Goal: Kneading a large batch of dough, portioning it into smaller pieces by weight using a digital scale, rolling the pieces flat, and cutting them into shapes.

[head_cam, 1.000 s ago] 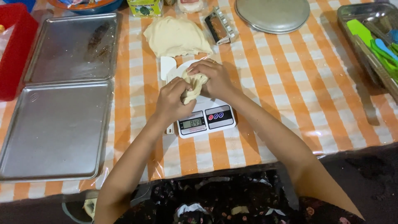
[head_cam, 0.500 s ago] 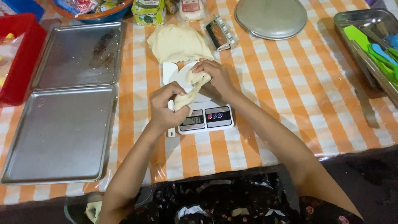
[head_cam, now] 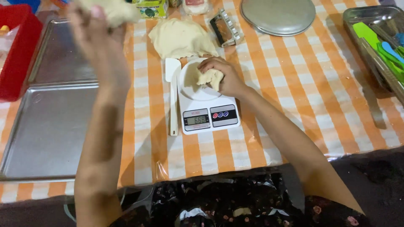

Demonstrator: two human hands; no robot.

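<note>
Presently: right hand [head_cam: 225, 77] closed on a dough piece [head_cam: 209, 77], resting on the white kitchen scale [head_cam: 208, 110]. Left hand [head_cam: 94, 29], raised and blurred, grips a dough lump [head_cam: 113, 10] up and left of the scale. White scraper [head_cam: 172, 96] touching the scale's left edge; dough mass [head_cam: 181, 38] just behind; steel trays [head_cam: 50, 126] well left; round lid [head_cam: 277, 16] behind right.

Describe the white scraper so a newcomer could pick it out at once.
Find the white kitchen scale in the middle of the orange checked tablecloth. Along its left edge lies the white scraper, long-handled and flat. Unlike the dough mound above, it is slim and straight.
</note>
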